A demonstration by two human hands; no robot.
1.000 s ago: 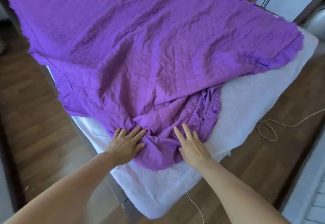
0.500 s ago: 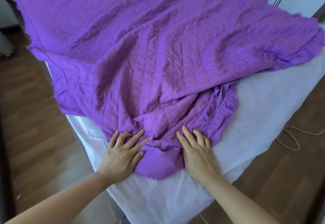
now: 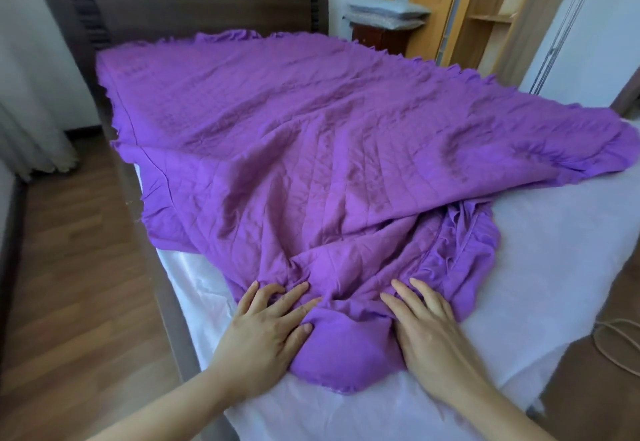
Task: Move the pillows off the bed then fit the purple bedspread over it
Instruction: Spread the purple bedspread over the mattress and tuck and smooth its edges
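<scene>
The purple quilted bedspread (image 3: 311, 149) lies spread and wrinkled over most of the bed, its near corner bunched up toward me. White mattress cover (image 3: 540, 267) shows bare at the near end and right side. My left hand (image 3: 266, 333) rests flat on the bunched near corner with fingers apart, thumb against a fold. My right hand (image 3: 426, 322) lies flat on the same corner, fingers spread, just to the right. Two grey pillows (image 3: 388, 14) are stacked on a dark nightstand (image 3: 377, 40) beyond the bed.
A dark wooden headboard (image 3: 194, 0) stands at the far end. Wood floor (image 3: 69, 267) runs along the left, with a curtain (image 3: 31, 121) at the far left. A cord (image 3: 620, 347) lies on the floor at right. Wooden wardrobe doors (image 3: 460, 7) stand behind the nightstand.
My view has tilted up, bringing the headboard, nightstand and pillows into sight. Both hands have stayed pressed flat on the bunched near corner of the bedspread.
</scene>
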